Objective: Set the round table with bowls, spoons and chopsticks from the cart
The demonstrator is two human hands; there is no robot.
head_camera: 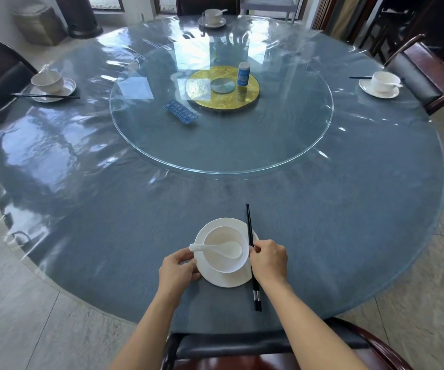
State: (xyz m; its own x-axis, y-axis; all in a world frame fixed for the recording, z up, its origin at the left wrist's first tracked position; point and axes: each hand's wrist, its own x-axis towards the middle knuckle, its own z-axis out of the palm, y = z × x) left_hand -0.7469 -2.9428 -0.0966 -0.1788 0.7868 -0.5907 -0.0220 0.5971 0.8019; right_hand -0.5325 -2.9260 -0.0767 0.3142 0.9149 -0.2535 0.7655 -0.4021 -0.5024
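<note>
While left hand [178, 268] holds saucer [226, 280], right hand [269, 259] pinches chopsticks [248, 225] beside bowl [223, 263].

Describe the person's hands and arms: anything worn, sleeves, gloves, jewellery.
The left hand and right hand are bare: no gloves, rings, watch or bracelet show. The left forearm and right forearm are also uncovered, with no sleeve in view down to the picture's bottom edge.

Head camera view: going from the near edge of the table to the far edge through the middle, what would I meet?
near saucer holding a bowl → near rim of the glass turntable → blue card → gold disc → far bowl. The chopsticks overlap the near saucer, so they are left out.
</note>
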